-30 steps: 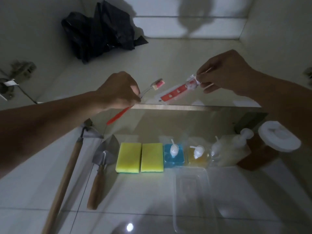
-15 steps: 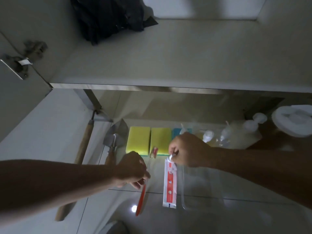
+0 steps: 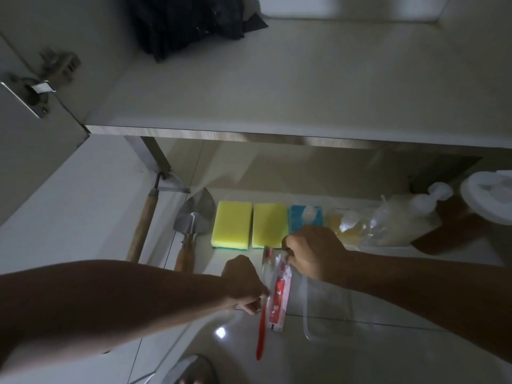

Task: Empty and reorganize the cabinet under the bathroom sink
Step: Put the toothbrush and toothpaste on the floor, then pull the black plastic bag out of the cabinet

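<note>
Left hand (image 3: 243,284) grips a red toothbrush (image 3: 261,332); right hand (image 3: 313,252) pinches a toothpaste tube (image 3: 279,295) above the floor row (sponges, pouches). Only a black bag (image 3: 191,20) remains in the cabinet (image 3: 277,87).

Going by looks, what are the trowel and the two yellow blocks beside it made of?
Trowel: shiny grey blade, likely steel, given the glint; brown handle looks wooden. Yellow blocks: matte and soft-edged with a green underlayer, probably foam sponges with a scouring pad.
</note>
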Demonstrator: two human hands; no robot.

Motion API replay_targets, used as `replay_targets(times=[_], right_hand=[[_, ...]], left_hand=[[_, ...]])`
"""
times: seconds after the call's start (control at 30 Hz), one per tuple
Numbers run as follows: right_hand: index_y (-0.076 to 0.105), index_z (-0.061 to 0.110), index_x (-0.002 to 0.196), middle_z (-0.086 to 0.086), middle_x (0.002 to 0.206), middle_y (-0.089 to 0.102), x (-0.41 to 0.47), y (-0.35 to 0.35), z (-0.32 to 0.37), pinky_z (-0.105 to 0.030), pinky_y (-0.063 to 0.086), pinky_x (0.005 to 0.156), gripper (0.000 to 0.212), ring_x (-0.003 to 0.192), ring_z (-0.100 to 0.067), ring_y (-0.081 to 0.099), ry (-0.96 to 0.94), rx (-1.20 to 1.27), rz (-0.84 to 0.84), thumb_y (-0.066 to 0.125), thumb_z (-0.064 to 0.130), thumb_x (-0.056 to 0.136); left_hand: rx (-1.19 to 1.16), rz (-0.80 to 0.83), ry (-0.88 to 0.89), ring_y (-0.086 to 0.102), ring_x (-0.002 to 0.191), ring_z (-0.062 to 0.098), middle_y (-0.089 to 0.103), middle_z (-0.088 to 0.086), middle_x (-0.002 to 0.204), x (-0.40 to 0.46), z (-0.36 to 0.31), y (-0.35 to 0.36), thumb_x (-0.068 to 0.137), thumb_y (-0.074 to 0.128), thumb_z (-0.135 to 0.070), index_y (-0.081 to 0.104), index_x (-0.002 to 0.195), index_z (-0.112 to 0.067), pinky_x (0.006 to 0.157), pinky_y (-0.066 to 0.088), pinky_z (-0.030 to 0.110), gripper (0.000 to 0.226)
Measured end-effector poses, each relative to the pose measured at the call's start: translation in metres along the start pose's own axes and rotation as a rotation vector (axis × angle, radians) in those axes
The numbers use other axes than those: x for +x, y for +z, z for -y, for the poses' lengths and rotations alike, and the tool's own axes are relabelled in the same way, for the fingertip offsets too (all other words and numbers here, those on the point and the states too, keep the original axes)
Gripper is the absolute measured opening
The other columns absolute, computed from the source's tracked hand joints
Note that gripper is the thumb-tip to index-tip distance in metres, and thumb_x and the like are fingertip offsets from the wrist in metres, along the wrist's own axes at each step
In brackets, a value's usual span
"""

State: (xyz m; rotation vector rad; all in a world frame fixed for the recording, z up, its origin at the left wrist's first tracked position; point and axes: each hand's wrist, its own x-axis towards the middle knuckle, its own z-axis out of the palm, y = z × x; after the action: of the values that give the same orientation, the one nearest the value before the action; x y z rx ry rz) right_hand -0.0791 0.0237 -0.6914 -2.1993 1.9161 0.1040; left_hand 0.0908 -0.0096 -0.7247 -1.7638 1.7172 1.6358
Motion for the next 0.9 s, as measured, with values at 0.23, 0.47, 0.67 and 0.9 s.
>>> replay_targets(times=[0.23,0.47,0.67,0.9], right_hand=[[0.066,0.013,0.095,-0.007,0.094,0.067,0.002,-0.015,-0.003,-0.031,0.049,0.072,0.014,0.091,-0.028,0.065,0.014,0.016,0.006,0.059,0.022,0.087],[0.074,0.018,0.092,0.001,0.09,0.074,0.017,-0.1,-0.006,-0.034,0.052,0.082,0.018,0.085,-0.021,0.066,-0.039,0.166,-0.171,0.067,0.031,0.081],[0.078,0.017,0.087,0.004,0.085,0.075,0.046,-0.192,-0.013,-0.022,0.049,0.076,0.011,0.076,-0.01,0.067,-0.137,0.22,-0.457,0.075,0.022,0.078],[0.078,0.013,0.089,0.003,0.085,0.074,0.109,-0.247,-0.021,-0.025,0.053,0.083,0.013,0.083,-0.009,0.068,-0.136,0.168,-0.419,0.077,0.019,0.078]], left_hand=[[0.122,0.028,0.014,0.07,0.058,0.021,0.071,0.017,0.074,-0.009,-0.012,-0.012,0.076,0.081,-0.014,0.067,0.084,0.002,0.059,0.061,0.034,0.022],[0.374,-0.031,0.269,0.072,0.077,0.021,0.074,0.01,0.084,-0.04,-0.079,-0.088,0.081,0.076,-0.032,0.073,0.088,-0.008,0.068,0.061,0.036,0.026],[0.236,-0.223,0.444,0.073,0.071,0.021,0.073,0.01,0.08,-0.07,-0.15,-0.168,0.082,0.075,-0.03,0.071,0.093,-0.007,0.065,0.061,0.032,0.026],[0.167,-0.385,0.49,0.07,0.08,0.021,0.072,0.008,0.087,-0.059,-0.198,-0.222,0.082,0.075,-0.031,0.07,0.098,-0.005,0.067,0.059,0.032,0.03]])
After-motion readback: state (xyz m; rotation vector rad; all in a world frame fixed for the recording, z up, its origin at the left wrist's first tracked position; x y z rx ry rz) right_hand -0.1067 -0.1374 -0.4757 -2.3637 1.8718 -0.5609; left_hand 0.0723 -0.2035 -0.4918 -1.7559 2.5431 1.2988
